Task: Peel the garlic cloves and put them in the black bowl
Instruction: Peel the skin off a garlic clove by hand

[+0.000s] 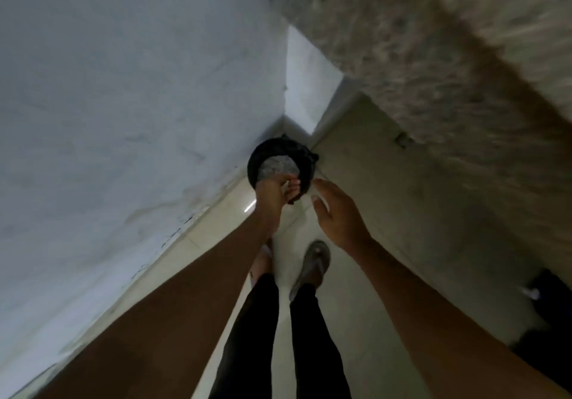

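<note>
Head view, tilted and blurred; you stand on a pale tiled floor (365, 213) with a white wall (123, 89) off your left arm.

Your left hand (274, 194) reaches forward and down. Its fingers curl inward and pinch something small and pale at the fingertips (292, 185); too blurred to say whether it is garlic skin or a clove. The hand's far edge overlaps the near rim of a round black container (257, 158) lined with black plastic, which sits on the floor in the corner just beyond your fingers. Grey speckled matter (278, 165) shows inside it, directly past the left fingertips. Whether this is the black bowl you cannot tell from here.

Just right of the left hand, your right hand (335, 213) hovers palm turned inward, fingers apart and loosely bent, holding nothing. Its fingertips sit near the container's right rim, not touching.

Below both hands: your legs in black trousers (257, 321), a grey sandal (312, 265) under the right wrist.

Far right of your right arm, a rough speckled stone surface (448, 58) runs diagonally.
</note>
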